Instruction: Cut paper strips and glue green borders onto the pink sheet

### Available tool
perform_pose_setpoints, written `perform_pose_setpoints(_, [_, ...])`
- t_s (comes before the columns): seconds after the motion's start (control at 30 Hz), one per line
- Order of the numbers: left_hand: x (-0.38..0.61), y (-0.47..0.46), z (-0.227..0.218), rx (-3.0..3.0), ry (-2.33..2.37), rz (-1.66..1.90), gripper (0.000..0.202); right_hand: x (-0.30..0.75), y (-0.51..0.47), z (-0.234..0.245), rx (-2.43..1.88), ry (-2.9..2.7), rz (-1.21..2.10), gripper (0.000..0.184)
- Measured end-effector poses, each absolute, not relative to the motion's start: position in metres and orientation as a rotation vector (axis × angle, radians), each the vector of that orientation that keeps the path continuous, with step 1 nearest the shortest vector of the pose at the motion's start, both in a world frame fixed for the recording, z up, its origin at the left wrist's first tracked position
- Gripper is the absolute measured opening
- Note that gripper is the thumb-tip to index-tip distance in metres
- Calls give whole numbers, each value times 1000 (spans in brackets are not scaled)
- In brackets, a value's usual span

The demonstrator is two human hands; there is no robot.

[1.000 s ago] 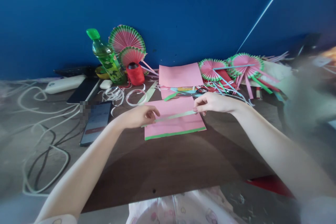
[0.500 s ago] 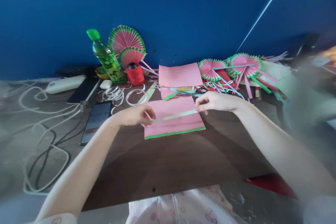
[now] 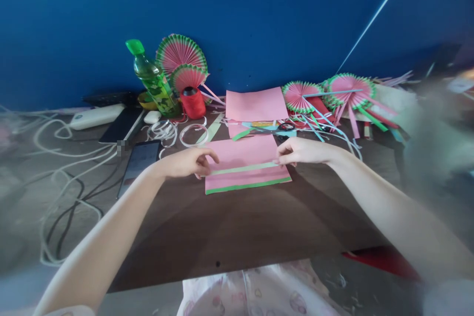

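A pink sheet of paper (image 3: 244,149) with a green band (image 3: 248,185) along its near edge lies on the table. A pale, whitish-green strip (image 3: 242,168) stretches across it, roughly parallel to the band. My left hand (image 3: 188,162) pinches the strip's left end, thumb and forefinger curled together. At the other end, my right hand (image 3: 298,151) has its fingers closed on the strip near the sheet's right edge. Whether the strip touches the paper along its length, I cannot tell.
Behind the sheet are another pink sheet (image 3: 255,103), scissors (image 3: 285,127) and coloured strips. Pleated paper fans (image 3: 348,90) lean at the wall. Leftward stand a green bottle (image 3: 153,81), red thread spool (image 3: 193,103), tape roll (image 3: 192,133), phone (image 3: 138,165) and cables (image 3: 79,173).
Both hands have brought the pale strip slightly nearer to me, closer to the green band on the sheet. Both still hold its ends. The whole view has shifted a little.
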State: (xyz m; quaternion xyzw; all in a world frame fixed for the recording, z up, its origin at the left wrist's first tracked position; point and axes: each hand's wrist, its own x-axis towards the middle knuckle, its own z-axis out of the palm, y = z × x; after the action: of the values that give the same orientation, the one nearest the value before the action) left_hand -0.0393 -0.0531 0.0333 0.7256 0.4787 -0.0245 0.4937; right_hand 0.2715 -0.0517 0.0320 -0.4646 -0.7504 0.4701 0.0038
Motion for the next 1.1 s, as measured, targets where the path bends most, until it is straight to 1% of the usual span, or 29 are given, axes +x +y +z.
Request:
perform_pose_setpoints(0.1, [-39,-60,28,1679,1183,-26,42,271,-54,30,-1511,-2423,1417,33])
perform_pose_setpoints(0.27, [-37,-65,27,1721,1206,-92,21,272,-56,30,-1552,-2528,1374,37])
perform_pose_setpoints(0.33, [-36,-65,28,1753,1203,-121,17,272,-55,30,-1581,-2552,1365,38])
perform_pose_setpoints(0.47, [-34,-66,28,1805,1191,-172,17,273,-56,29,-1605,-2594,1373,34])
perform_pose_setpoints(0.7, [-24,-68,31,1979,1218,-330,18,269,-55,22,-1664,-2654,1493,28])
perform_pose_setpoints(0.9, [-17,-69,34,2019,1220,-376,15,268,-51,20,-1671,-2685,1525,22])
perform_pose_setpoints(1.1, [-16,-66,31,1997,1211,-387,13,266,-51,23,-1710,-2666,1548,21])
